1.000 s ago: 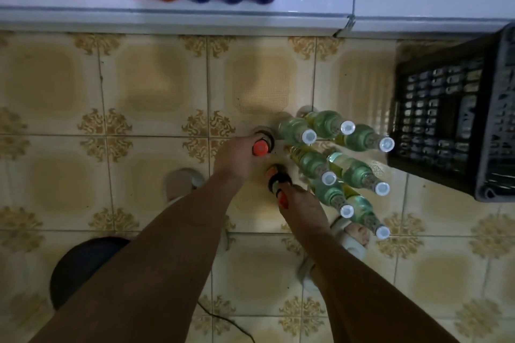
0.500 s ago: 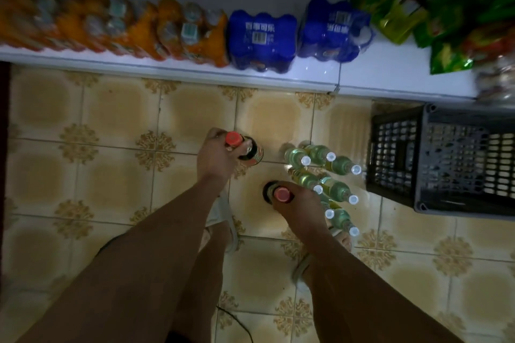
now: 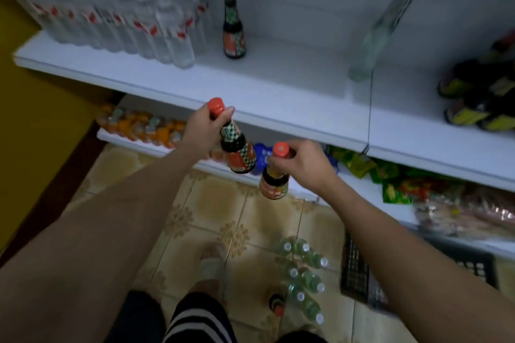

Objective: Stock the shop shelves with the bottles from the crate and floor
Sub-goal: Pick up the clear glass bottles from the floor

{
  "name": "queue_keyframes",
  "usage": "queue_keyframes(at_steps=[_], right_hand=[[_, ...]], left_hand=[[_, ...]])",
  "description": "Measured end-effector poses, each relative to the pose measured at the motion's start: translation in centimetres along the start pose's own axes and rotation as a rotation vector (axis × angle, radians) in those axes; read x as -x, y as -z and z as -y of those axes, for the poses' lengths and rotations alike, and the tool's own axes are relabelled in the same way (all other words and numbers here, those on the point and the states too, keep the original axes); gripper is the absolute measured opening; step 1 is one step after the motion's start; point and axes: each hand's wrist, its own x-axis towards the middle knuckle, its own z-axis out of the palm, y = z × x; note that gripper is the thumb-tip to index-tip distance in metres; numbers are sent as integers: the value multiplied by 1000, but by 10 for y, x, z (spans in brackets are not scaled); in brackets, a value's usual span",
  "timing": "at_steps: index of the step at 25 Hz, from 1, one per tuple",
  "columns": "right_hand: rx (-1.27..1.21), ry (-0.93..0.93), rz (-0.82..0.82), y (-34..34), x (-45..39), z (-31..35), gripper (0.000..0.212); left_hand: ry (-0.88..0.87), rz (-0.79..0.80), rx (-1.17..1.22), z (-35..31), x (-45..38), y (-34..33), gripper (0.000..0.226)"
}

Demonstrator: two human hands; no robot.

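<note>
My left hand [image 3: 204, 127] grips the neck of a dark sauce bottle [image 3: 237, 149] with a red cap, held just below the front edge of the white middle shelf [image 3: 278, 92]. My right hand [image 3: 305, 160] holds a second red-capped dark bottle [image 3: 274, 179] by its neck, a little lower and to the right. One matching sauce bottle [image 3: 233, 28] stands upright on that shelf. On the floor stand several green bottles with white caps [image 3: 302, 277] and one more red-capped dark bottle [image 3: 276, 303]. The black crate [image 3: 359, 276] sits to their right, partly hidden by my right forearm.
Wrapped packs of clear water bottles [image 3: 117, 8] fill the shelf's left part. A clear glass bottle [image 3: 374, 39] and dark yellow-labelled bottles [image 3: 479, 95] stand at the right. The bottom shelf holds orange drinks [image 3: 145, 127], blue packs and green snack bags [image 3: 390, 175]. My sandalled foot [image 3: 211, 262] is on the tiled floor.
Both hands have lifted their sauce bottles from the floor up to the middle shelf's edge. The view has swung up from the floor to the shelves.
</note>
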Motion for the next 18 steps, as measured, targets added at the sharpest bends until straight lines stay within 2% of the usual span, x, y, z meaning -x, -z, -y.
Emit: queue_keyframes(at_steps=[2, 4, 6, 9, 12, 18], right_hand=[[13, 46, -83, 35, -28, 33, 23], [19, 87, -196, 61, -64, 59, 27], [28, 122, -309, 76, -105, 81, 31], [155, 134, -443, 81, -168, 101, 37], [318, 105, -474, 67, -220, 102, 44], [228, -2, -481, 51, -292, 89, 42]], left_hand=[[-95, -2, -84, -35, -30, 25, 30], [-150, 73, -110, -56, -67, 42, 25], [-187, 117, -122, -63, -102, 55, 23], [-252, 95, -188, -65, -146, 65, 30], [-299, 51, -300, -58, -185, 64, 37], [-335, 139, -348, -29, -235, 46, 28]])
